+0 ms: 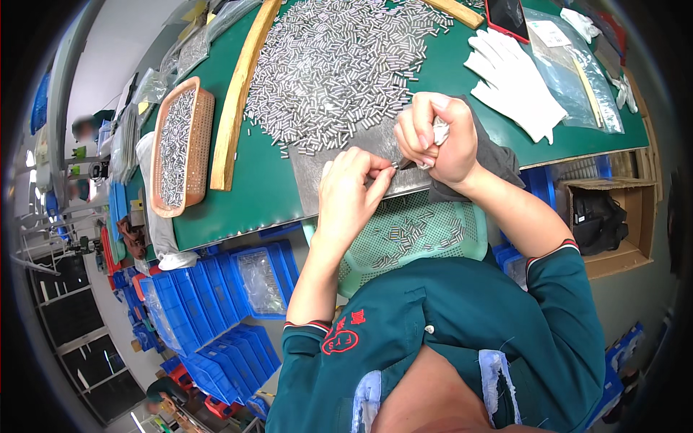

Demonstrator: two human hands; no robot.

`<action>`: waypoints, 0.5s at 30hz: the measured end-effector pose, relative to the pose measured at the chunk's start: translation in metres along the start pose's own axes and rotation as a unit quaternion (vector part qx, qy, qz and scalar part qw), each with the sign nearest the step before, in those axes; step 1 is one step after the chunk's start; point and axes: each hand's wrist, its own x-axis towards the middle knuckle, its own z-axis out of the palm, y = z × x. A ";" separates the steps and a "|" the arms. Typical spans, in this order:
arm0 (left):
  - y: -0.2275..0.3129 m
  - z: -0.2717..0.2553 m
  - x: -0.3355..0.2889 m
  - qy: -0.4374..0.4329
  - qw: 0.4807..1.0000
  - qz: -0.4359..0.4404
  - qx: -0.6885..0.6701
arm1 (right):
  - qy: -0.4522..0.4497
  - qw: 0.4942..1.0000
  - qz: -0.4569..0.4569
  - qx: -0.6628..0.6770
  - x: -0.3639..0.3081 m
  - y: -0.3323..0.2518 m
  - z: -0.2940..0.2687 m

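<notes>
**Hands at the bench edge, working one small metal pin**

Your left hand (350, 191) pinches a short silvery metal pin (394, 165) between thumb and forefinger, the grip closed on it just above the grey metal sheet (339, 169) at the near edge of the green-topped bench (267, 180). Your right hand (437, 137) is curled shut around a crumpled white cloth (439, 132), meeting the pin's tip, apparently so the two can rub together. The large heap of loose silvery pins (339, 61) lies just beyond, between two pale wooden strips (238, 101) that fence it in. A pale green perforated plastic basket (419, 234) sits below the bench edge under your hands, placed to catch pins.

Your fingers hide most of the pin and of the cloth. An orange mesh tray of pins (180, 148) stands well left; white gloves (516, 79) lie right.
</notes>
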 end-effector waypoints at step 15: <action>0.001 -0.003 0.001 -0.008 1.000 0.002 -0.023 | -0.005 0.998 -0.033 -0.058 0.000 0.000 0.002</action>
